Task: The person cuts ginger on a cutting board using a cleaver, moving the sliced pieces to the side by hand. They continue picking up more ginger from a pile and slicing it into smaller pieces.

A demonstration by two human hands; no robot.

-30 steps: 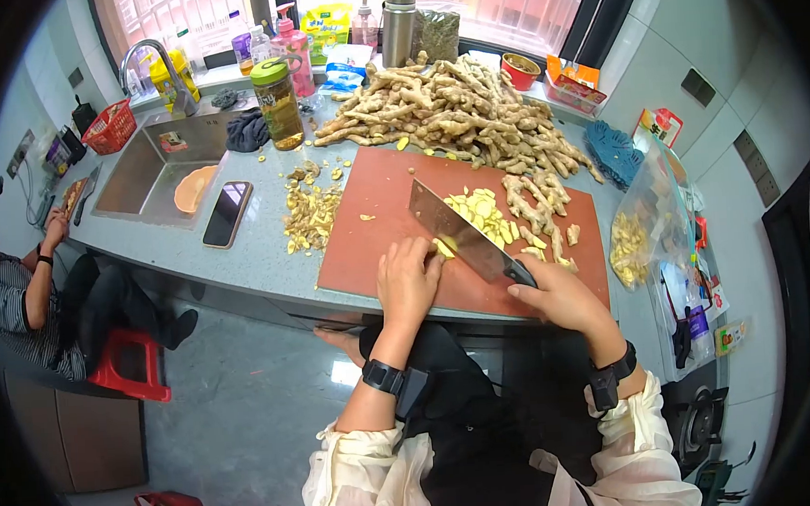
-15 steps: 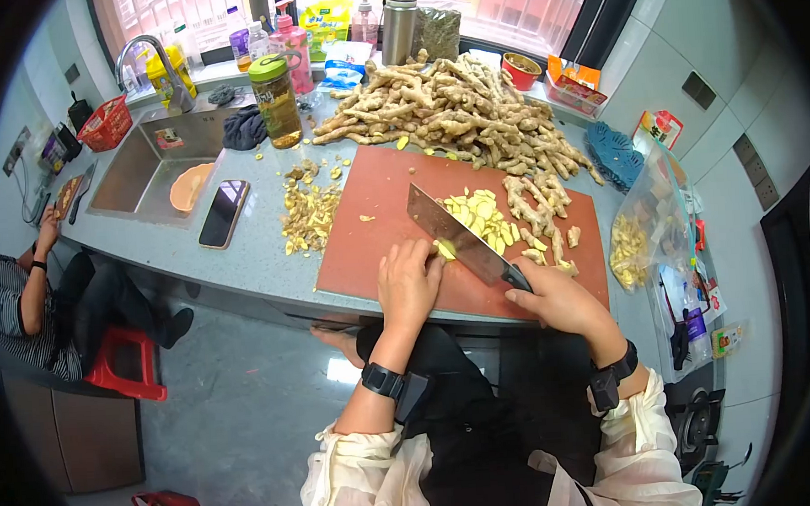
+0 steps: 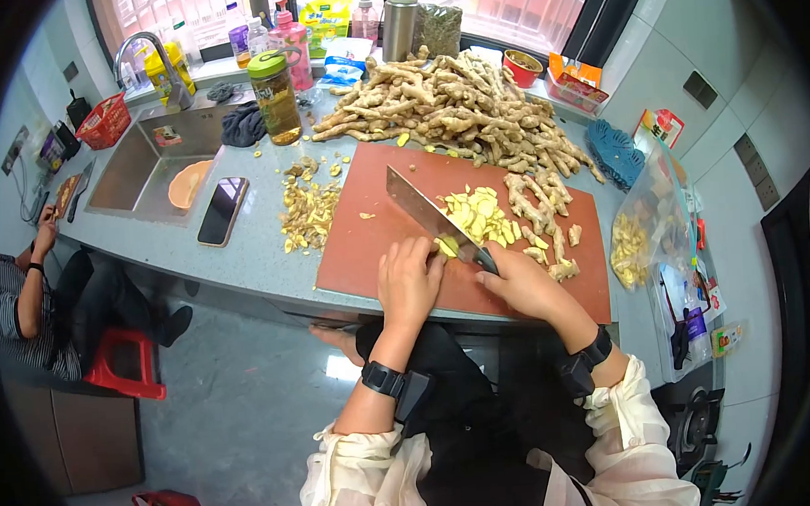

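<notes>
**Cleaver [image 3: 421,206] at the red board [image 3: 354,242]**

The curled left hand [image 3: 409,277] touches a ginger piece [image 3: 446,248] mid-board; the right hand [image 3: 519,286] grips the cleaver's handle. Slices [image 3: 481,217] lie toward one o'clock, peelings [image 3: 309,212] at nine on the grey counter [image 3: 268,256] (a phone [image 3: 223,210] beyond them). Unpeeled ginger [image 3: 471,112] heaps at twelve, before the window [image 3: 530,8]; sink [image 3: 126,180] at ten, seated person [image 3: 7,310] at eight.

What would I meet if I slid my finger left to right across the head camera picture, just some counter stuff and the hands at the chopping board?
Red plastic basket → smartphone → ginger scraps → left hand → right hand → clear plastic bag.
</notes>
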